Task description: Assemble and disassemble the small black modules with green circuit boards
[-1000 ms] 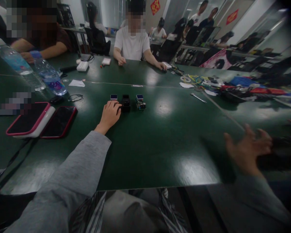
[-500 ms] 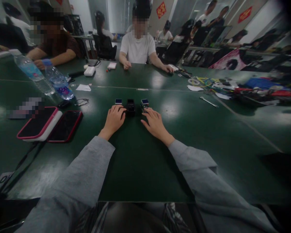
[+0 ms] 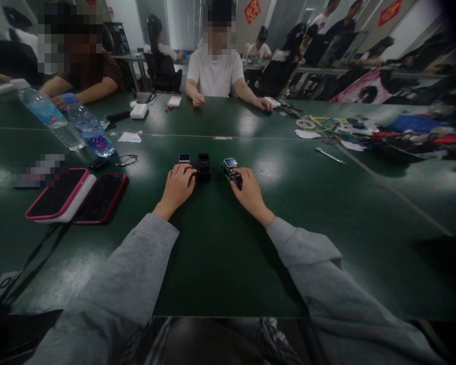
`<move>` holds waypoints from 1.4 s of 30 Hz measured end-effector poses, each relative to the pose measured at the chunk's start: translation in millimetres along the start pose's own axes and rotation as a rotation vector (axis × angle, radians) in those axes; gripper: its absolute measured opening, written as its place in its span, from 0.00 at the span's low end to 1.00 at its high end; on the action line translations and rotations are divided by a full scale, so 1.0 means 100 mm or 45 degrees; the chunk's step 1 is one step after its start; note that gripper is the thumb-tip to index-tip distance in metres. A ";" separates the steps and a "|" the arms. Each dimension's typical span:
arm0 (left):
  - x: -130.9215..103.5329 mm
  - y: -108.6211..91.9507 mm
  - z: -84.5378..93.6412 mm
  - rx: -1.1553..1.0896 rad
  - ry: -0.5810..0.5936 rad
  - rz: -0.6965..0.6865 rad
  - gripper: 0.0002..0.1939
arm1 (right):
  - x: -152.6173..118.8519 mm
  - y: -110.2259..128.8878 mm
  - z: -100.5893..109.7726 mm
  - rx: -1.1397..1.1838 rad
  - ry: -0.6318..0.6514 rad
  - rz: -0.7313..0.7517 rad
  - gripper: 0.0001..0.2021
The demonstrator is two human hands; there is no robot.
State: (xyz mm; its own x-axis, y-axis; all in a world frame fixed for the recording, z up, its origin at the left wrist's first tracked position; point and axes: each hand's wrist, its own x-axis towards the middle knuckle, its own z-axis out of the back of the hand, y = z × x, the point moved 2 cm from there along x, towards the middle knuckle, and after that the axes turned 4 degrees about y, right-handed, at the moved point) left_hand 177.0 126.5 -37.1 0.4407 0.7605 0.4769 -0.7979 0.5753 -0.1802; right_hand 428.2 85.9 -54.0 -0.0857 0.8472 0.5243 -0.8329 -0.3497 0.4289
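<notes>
My right hand point(image 3: 250, 192) has its thumb and fingers closed round the near end of a small circuit board point(image 3: 228, 169), which has a little screen at its far end. To the left of that board a black box-like device point(image 3: 203, 167) stands on the green table point(image 3: 228, 253). My left hand point(image 3: 177, 185) lies over another small device with a screen point(image 3: 184, 158); its fingers are bent, and most of that device is hidden under them. The left fingertips are close beside the black device.
Phones point(image 3: 101, 198) and two water bottles point(image 3: 93, 129) are at the left. A wrench point(image 3: 330, 155) and a heap of cables point(image 3: 365, 133) lie at the right. Across the table sits a person in a white shirt point(image 3: 216, 73); another person is at the far left.
My right hand has closed round the circuit board and shifted slightly to the right; the board is tilted and more of it shows. My left hand has barely moved.
</notes>
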 end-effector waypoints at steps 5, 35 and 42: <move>0.00 0.00 0.01 -0.005 0.003 0.002 0.13 | 0.00 -0.03 0.01 0.108 -0.061 -0.137 0.20; 0.00 -0.01 0.03 -0.006 -0.023 0.022 0.14 | 0.05 -0.46 -0.03 0.086 -0.196 -0.466 0.23; 0.00 0.00 0.01 -0.017 -0.017 0.020 0.14 | 0.12 -0.42 -0.02 -0.027 -0.277 -0.314 0.31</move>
State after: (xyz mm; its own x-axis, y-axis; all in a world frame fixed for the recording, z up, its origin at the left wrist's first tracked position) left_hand 176.7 126.1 -36.1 0.4225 0.7653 0.4856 -0.7989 0.5675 -0.1993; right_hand 460.9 111.3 -66.8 0.2370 0.7990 0.5527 -0.8253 -0.1346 0.5485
